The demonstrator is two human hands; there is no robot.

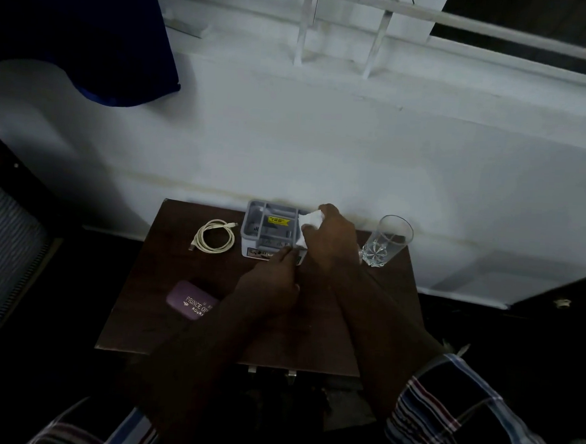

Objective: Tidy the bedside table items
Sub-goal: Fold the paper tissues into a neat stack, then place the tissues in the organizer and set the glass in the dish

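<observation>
Standing beside the small dark-brown wooden bedside table (364, 315), I am watching a person in a checked shirt leaning both forearms over it. The right hand (331, 239) is closing its fingers around a crumpled white piece of tissue or paper (310, 219) and holding it at the right-hand edge of the grey plastic compartmented organiser tray (270, 232), which is sitting at the back of the table against the white wall; the wad is overhanging the tray's rim, apparently so that it can be dropped or tucked into a compartment, though which compartment cannot be told. The left hand (270, 285) is lying just in front of the tray with its fingertips touching the near wall, probably steadying the light tray so it does not slide; whether those fingers are pinching anything cannot be told in this dim light. To the left of the tray, a coiled white charging cable (213, 236) is lying loose on the wood, near but apart from it. A purple oblong spectacle case with white lettering (190, 301) is resting nearer the front left, partly hidden by the left forearm. A clear cut-glass tumbler (384, 243) is standing upright just beside the right wrist, where a careless withdrawal could knock it.
</observation>
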